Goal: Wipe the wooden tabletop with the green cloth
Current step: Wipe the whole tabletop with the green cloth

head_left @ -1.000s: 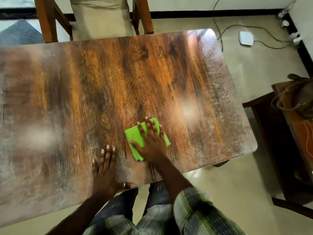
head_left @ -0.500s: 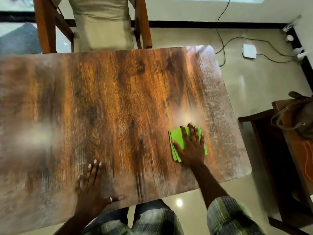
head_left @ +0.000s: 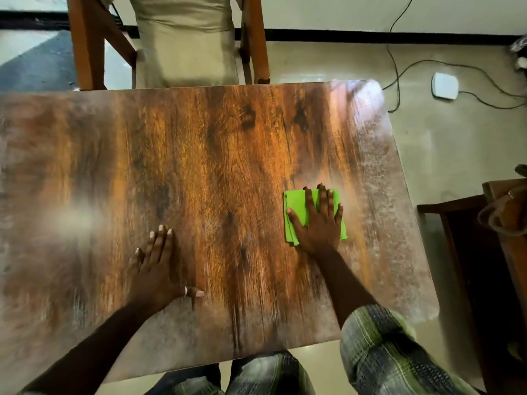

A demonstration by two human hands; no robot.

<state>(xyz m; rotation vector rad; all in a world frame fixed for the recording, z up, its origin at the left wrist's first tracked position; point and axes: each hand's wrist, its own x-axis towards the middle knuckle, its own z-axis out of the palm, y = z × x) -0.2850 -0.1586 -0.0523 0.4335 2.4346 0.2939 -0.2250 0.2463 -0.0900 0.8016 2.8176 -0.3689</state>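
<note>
The wooden tabletop (head_left: pixel 222 155) fills most of the view, glossy with dark grain. A folded green cloth (head_left: pixel 296 206) lies flat on its right part. My right hand (head_left: pixel 318 220) presses on the cloth with straight, spread fingers and covers most of it. My left hand (head_left: pixel 158 269) rests flat on the bare wood near the front edge, fingers straight, thumb out to the right, a ring on the thumb.
A wooden chair with a beige cushion (head_left: pixel 185 41) stands at the table's far edge. On the floor at the right lie cables and a white device (head_left: pixel 445 85). A dark wooden piece of furniture (head_left: pixel 484 266) with a bag on it stands close to the table's right edge.
My right hand has slid the green cloth to the right across the table, from near the front middle toward the right side. My left hand stays flat on the wood.
</note>
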